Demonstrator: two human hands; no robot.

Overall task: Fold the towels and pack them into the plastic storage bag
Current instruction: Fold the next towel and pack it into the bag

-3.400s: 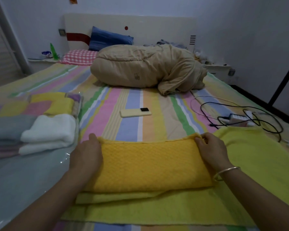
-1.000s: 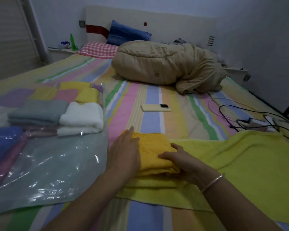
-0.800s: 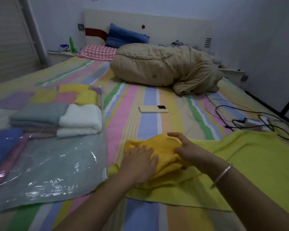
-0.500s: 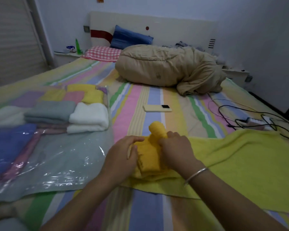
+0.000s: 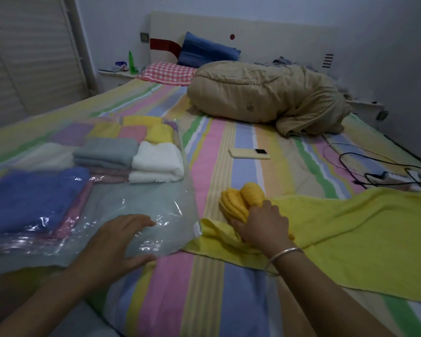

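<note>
My right hand (image 5: 261,224) grips the folded orange-yellow towel (image 5: 241,199), which sticks out beyond my fingers above the corner of a flat light-yellow towel (image 5: 355,227). My left hand (image 5: 118,242) lies on the near edge of the clear plastic storage bag (image 5: 136,207), fingers spread and thumb under its rim. Inside the bag sit folded towels: a blue one (image 5: 32,195), a grey one (image 5: 106,152), a white one (image 5: 157,161), and pink and yellow ones behind and beneath.
The striped bed sheet (image 5: 212,295) covers the whole work surface. A phone (image 5: 249,153) lies mid-bed. A bundled tan quilt (image 5: 265,93) fills the far side. Black cables and a power strip (image 5: 396,177) lie at the right edge.
The orange-yellow towel went from a wide folded strip to a small thick bundle. My left hand let go of it and moved left onto the bag's edge; my right hand keeps it.
</note>
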